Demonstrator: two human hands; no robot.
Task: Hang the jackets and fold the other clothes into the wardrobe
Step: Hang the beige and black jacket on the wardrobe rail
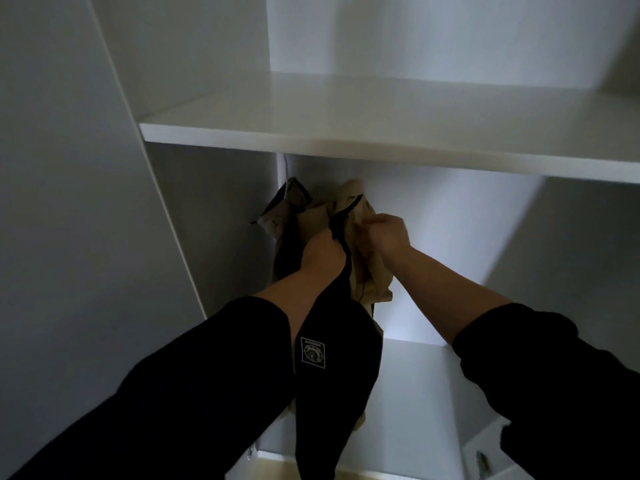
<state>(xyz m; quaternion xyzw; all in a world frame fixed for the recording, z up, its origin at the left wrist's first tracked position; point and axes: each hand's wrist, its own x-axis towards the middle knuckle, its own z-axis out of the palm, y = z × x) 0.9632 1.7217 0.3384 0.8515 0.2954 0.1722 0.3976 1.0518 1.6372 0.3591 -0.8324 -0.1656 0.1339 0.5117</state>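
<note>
We are reaching both arms into the wardrobe [214, 220], into the compartment just under the white shelf [381, 133]. The jacket [375, 275], beige with black parts, is sitting bunched in that compartment, below the shelf's left end and close to the back corner. Our left hand [323, 254] is gripping the jacket's black edge, its grip closed with the fingers curled into the cloth. Our right hand [388, 235], just to the right of it under the shelf, is pinching a fold of the beige cloth between thumb and fingertips, its grip nearly closed. A long black part of the jacket is trailing down from the hands, well below the shelf, and is showing a small white square label [312, 351]. We cannot tell what is bearing the jacket's top, which is lying in shadow under the shelf. Our black sleeves [173, 393] are leaving the forearms bare.
</note>
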